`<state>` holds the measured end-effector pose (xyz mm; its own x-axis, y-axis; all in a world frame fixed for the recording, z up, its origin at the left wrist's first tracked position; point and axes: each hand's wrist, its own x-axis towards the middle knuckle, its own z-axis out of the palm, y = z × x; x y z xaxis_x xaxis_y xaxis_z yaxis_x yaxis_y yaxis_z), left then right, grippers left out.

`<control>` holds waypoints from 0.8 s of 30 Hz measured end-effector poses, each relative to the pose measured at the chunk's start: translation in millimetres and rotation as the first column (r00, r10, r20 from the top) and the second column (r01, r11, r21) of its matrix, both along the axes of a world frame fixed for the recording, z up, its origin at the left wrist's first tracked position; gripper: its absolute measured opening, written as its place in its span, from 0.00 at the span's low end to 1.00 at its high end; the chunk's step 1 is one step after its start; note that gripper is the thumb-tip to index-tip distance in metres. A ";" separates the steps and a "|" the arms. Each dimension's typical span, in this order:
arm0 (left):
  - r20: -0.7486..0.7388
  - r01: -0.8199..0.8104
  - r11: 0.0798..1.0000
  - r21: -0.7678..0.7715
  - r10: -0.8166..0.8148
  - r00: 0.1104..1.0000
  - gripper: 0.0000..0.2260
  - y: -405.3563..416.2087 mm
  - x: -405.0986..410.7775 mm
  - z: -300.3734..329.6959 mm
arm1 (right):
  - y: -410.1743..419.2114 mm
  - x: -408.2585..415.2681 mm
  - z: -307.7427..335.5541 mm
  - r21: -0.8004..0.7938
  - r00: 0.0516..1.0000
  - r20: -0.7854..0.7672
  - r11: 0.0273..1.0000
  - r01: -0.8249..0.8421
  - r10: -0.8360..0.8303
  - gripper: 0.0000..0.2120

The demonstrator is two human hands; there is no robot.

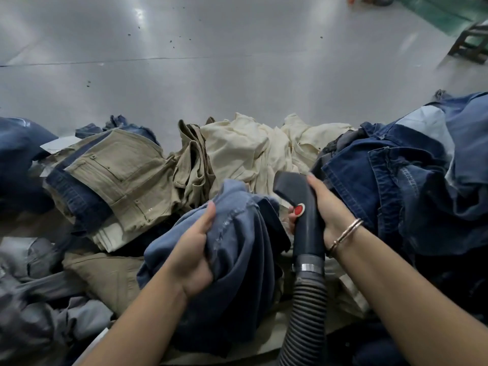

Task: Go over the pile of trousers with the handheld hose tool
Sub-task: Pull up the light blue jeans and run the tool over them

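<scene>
A pile of trousers spreads across the lower half of the head view: khaki pairs at the left, cream ones in the middle, dark denim at the right. My left hand grips a bunched blue pair lifted in front of me. My right hand holds the dark handheld hose tool by its handle, thumb beside the red button. The nozzle points away toward the cream trousers. Its ribbed hose runs down out of frame.
A grey glossy floor stretches beyond the pile. A dark stool or frame stands at the far right, next to a green floor patch. Grey garments lie at the lower left.
</scene>
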<state>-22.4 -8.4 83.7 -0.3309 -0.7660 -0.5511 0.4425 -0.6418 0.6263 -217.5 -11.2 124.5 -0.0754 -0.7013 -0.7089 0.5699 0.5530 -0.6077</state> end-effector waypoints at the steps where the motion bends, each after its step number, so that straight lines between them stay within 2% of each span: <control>1: -0.097 -0.004 1.000 0.008 0.005 0.995 0.24 -3.8 -1.0 9.7 | 1.7 -0.4 3.4 -0.047 1.000 0.001 0.999 0.001 -0.001 0.22; 4: -0.230 -0.092 0.993 -0.080 0.071 0.971 0.29 -24.7 -7.9 38.5 | 14.9 1.9 20.1 -0.302 0.997 -0.072 0.951 -0.058 0.038 0.21; 7: -0.310 -0.194 0.929 -0.314 0.093 0.946 0.29 -68.2 -22.7 76.0 | 23.4 -8.2 40.7 -0.495 0.985 -0.169 0.867 -0.067 -0.021 0.23; 8: -0.304 -0.169 0.898 -0.407 0.041 0.952 0.28 -82.1 -27.5 89.7 | 24.8 -13.6 46.6 -0.526 0.981 -0.189 0.848 -0.066 -0.041 0.25; 9: -0.210 -0.067 0.858 -0.509 -0.049 0.976 0.26 -95.9 -31.8 98.6 | 25.0 -19.3 50.5 -0.542 0.975 -0.212 0.838 -0.068 -0.058 0.25; 10: 0.033 0.111 0.800 -0.589 -0.113 0.993 0.23 -110.7 -36.0 100.1 | 24.8 -24.2 52.3 -0.545 0.969 -0.234 0.836 -0.065 -0.077 0.25; 11: 0.385 0.345 0.724 -0.597 -0.119 0.915 0.18 -125.3 -37.8 94.1 | 23.9 -28.0 51.2 -0.535 0.964 -0.250 0.843 -0.059 -0.092 0.24; 12: 0.704 0.575 0.659 -0.485 -0.096 0.704 0.15 -138.9 -35.0 80.3 | 22.4 -30.7 47.8 -0.510 0.959 -0.264 0.859 -0.050 -0.100 0.23; 13: 0.911 0.753 0.587 -0.297 -0.063 0.408 0.12 -149.6 -28.0 59.2 | 20.4 -32.3 42.7 -0.472 0.955 -0.279 0.881 -0.043 -0.104 0.19; 14: 0.990 0.856 0.504 -0.110 -0.025 0.142 0.10 -152.0 -18.0 34.0 | 18.4 -32.9 36.6 -0.425 0.949 -0.298 0.905 -0.037 -0.101 0.15; 15: 1.000 0.885 0.466 0.020 -0.001 -0.022 0.11 -146.4 -6.7 6.3 | 16.9 -32.8 30.1 -0.370 0.943 -0.320 0.928 -0.038 -0.089 0.12; 16: 0.995 0.874 0.477 0.097 -0.024 -0.097 0.14 -136.6 4.0 -22.4 | 16.0 -32.7 23.3 -0.315 0.936 -0.343 0.948 -0.041 -0.074 0.10; 17: 0.991 0.852 0.506 0.134 -0.052 -0.125 0.14 -123.4 12.6 -50.0 | 15.5 -32.6 17.3 -0.265 0.931 -0.361 0.963 -0.046 -0.055 0.10; 19: 0.993 0.810 0.576 0.107 -0.029 -0.111 0.14 -96.4 14.4 -89.5 | 17.6 -31.1 7.4 -0.203 0.931 -0.366 0.977 -0.066 -0.013 0.11; 21: 0.994 0.772 0.634 0.034 0.062 -0.095 0.20 -80.2 -1.3 -116.1 | 20.4 -31.1 0.4 -0.191 0.931 -0.364 0.978 -0.087 0.011 0.11; 23: 0.960 0.795 0.606 -0.021 0.234 -0.152 0.24 -66.7 -23.0 -122.7 | 21.1 -30.1 -4.1 -0.201 0.926 -0.376 0.974 -0.101 0.018 0.10; 24: 0.941 0.831 0.555 -0.046 0.304 -0.151 0.24 -58.9 -34.5 -123.4 | 20.8 -29.9 -5.4 -0.211 0.924 -0.382 0.972 -0.106 0.018 0.10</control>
<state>-56.9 -67.3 -39.7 -0.2912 -0.9523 -0.0908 -0.9355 0.2637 0.2350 -247.3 9.5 119.1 -0.2555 -0.8499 -0.4609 0.2444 0.4045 -0.8813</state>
